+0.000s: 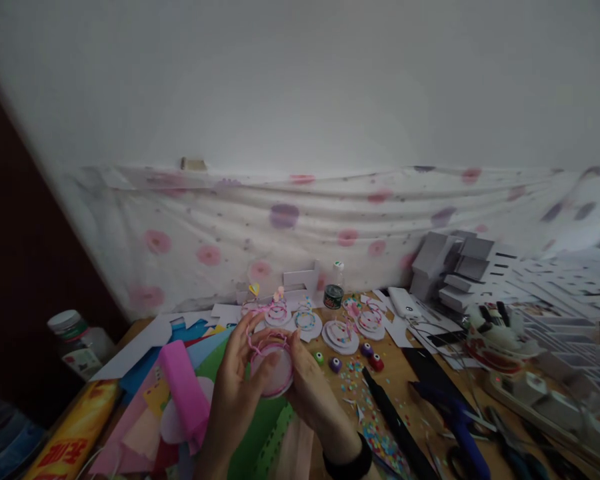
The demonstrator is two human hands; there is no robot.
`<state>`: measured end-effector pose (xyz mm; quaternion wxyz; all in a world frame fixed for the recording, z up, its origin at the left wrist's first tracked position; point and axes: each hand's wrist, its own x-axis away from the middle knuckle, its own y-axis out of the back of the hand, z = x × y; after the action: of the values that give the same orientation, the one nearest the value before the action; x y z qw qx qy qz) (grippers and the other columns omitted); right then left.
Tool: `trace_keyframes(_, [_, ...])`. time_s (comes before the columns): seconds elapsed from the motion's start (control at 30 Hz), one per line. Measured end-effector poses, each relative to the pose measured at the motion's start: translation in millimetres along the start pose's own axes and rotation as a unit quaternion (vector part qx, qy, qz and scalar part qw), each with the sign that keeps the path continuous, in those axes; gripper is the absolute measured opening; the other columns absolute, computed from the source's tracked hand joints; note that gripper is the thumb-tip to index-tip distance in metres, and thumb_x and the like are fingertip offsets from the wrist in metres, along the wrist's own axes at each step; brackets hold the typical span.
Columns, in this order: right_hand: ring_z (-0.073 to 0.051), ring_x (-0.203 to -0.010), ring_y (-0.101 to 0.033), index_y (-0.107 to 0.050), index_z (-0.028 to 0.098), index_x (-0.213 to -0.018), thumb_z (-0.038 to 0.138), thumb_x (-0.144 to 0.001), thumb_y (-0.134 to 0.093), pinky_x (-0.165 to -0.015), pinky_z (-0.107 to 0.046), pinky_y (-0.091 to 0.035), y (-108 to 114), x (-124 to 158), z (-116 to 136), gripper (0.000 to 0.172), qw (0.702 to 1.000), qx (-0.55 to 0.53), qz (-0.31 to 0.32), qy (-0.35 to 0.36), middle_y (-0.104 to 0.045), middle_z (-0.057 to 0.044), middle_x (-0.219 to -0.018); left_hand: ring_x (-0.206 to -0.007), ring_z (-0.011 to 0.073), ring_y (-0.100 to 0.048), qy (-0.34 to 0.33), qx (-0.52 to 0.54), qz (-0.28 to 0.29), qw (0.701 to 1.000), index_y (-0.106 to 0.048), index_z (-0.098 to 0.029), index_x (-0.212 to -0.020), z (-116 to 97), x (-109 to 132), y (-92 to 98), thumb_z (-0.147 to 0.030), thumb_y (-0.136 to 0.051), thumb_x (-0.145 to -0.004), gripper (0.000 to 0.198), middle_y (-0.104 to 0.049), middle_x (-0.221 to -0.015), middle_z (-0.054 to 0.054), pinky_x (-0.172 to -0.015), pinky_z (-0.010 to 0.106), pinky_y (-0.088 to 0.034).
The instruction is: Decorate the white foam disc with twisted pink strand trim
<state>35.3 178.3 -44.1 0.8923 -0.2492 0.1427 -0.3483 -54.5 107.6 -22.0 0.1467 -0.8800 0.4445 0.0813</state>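
Note:
Both my hands hold one small round white disc with a pink rim and a thin pink loop [271,363] above the table. My left hand [235,387] grips its left side, with the thumb across the front. My right hand [313,393] pinches its right edge; a dark band sits on that wrist. Behind the disc, several similar round pieces [340,333] with pink loops and coloured dots stand in a row on the wooden table [405,380].
Coloured paper and a pink roll [183,387] lie at the left, with a white-capped bottle [75,340]. Small paper punches [376,362], confetti, a black strip, scissors and a blue tool [455,420] lie at the right. White cardboard boxes [455,267] stack at the back right, against a flowered cloth.

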Motion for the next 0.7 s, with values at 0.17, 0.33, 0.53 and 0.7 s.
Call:
trace_keyframes(0.17, [-0.025, -0.098, -0.068, -0.069, 0.021, -0.112, 0.08, -0.079, -0.064, -0.091, -0.037, -0.05, -0.3, 0.9, -1.4, 0.068, 1.0, -0.019, -0.014, 0.014, -0.074, -0.01, -0.109, -0.135, 0.0317, -0.056, -0.017, 0.006, -0.026, 0.999, -0.047, -0.027, -0.144, 2.4, 0.2, 6.1, -0.05, -0.078, -0.08, 0.075, -0.05, -0.155, 0.013, -0.11, 0.047, -0.048])
trace_keyframes(0.33, [-0.022, -0.084, -0.069, -0.069, 0.019, -0.106, 0.085, -0.075, -0.063, -0.078, -0.034, -0.051, -3.4, -2.1, -4.9, 0.073, 0.998, -0.051, -0.046, -0.006, -0.075, -0.007, -0.094, -0.139, 0.0353, -0.051, -0.048, -0.051, 0.011, 0.997, -0.034, -0.029, -0.153, 19.9, 4.4, 7.1, -0.05, -0.087, -0.068, 0.103, -0.052, -0.151, 0.015, -0.116, 0.054, -0.04])
trace_keyframes(0.53, [-0.025, -0.096, -0.069, -0.067, 0.019, -0.091, 0.089, -0.071, -0.062, -0.086, -0.036, -0.051, -8.6, -2.2, -5.4, 0.073, 0.997, -0.072, 0.001, -0.031, -0.073, -0.006, -0.089, -0.126, 0.0336, -0.061, -0.04, -0.144, 0.032, 0.988, -0.02, -0.024, -0.157, 38.2, 7.0, 13.7, -0.041, -0.089, -0.063, 0.118, -0.06, -0.141, 0.018, -0.108, 0.055, -0.049])
trace_keyframes(0.7, [-0.025, -0.093, -0.069, -0.064, 0.019, -0.096, 0.098, -0.073, -0.04, -0.084, -0.038, -0.052, -1.6, 19.0, -16.2, 0.086, 0.99, 0.022, 0.075, -0.114, -0.07, -0.006, -0.088, -0.109, 0.0331, -0.072, 0.033, -0.119, 0.03, 0.992, -0.03, -0.021, -0.152, 42.6, 21.6, 27.7, -0.036, -0.089, -0.059, 0.111, -0.074, -0.115, 0.014, -0.092, 0.048, -0.061])
